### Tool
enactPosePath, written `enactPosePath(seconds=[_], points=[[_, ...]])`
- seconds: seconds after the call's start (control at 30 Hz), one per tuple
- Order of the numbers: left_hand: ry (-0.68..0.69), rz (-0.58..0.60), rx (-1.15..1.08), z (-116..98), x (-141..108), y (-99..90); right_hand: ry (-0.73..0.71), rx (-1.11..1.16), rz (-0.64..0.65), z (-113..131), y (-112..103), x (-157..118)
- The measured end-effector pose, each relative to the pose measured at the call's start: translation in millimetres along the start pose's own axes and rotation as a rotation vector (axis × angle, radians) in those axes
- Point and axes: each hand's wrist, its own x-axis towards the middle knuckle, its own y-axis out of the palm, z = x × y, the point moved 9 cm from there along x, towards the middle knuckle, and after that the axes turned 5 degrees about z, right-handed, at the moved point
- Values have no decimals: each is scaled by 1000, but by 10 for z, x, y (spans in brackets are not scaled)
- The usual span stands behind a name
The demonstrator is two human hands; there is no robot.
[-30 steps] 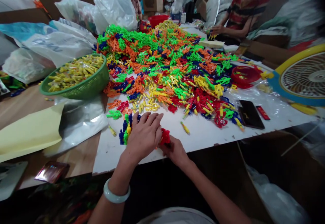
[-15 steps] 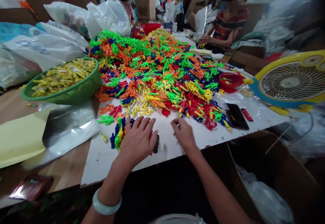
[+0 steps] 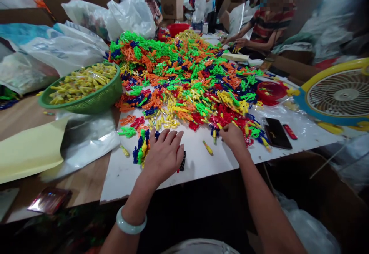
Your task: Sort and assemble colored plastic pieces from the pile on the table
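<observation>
My hands at the near edge of the white board, among the plastic toy pieces.

My left hand point(image 3: 165, 155) lies palm down with fingers spread over a small gathered bunch of pieces point(image 3: 142, 149), blue, green and yellow ones poking out at its left and a dark bit at its right; it presses on them rather than gripping. My right hand point(image 3: 234, 136) reaches into the red pieces point(image 3: 227, 115) at the front rim of the big heap point(image 3: 184, 69), fingers curled down among them; I cannot tell whether they have hold of one. A lone yellow piece point(image 3: 208, 147) lies between my hands. A green basket point(image 3: 95, 100) sits at the board's left edge, a phone point(image 3: 278, 133) near the right edge.
</observation>
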Motion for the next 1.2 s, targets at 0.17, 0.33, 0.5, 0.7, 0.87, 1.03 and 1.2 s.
enactPosePath(seconds=[0.17, 0.33, 0.5, 0.7, 0.87, 1.03, 1.2], points=[[4, 9, 5, -3, 8, 3, 37, 886, 249, 38, 335, -452], [15, 29, 22, -9, 12, 20, -15, 1102, 712, 623, 900, -1046], [5, 53, 36, -6, 11, 30, -158, 801, 650, 825, 1142, -1250], [5, 62, 35, -23, 20, 22, -529, 375, 284, 1068, 1089, -1346], [0, 43, 11, -32, 33, 1, -568, -29, 324, 1114, 1248, -1456], [-5, 26, 14, -39, 27, -6, -672, 55, 380, 1179, 948, -1010], [-10, 35, 25, -41, 20, 6, -398, -150, 20, 1267, 526, -137]])
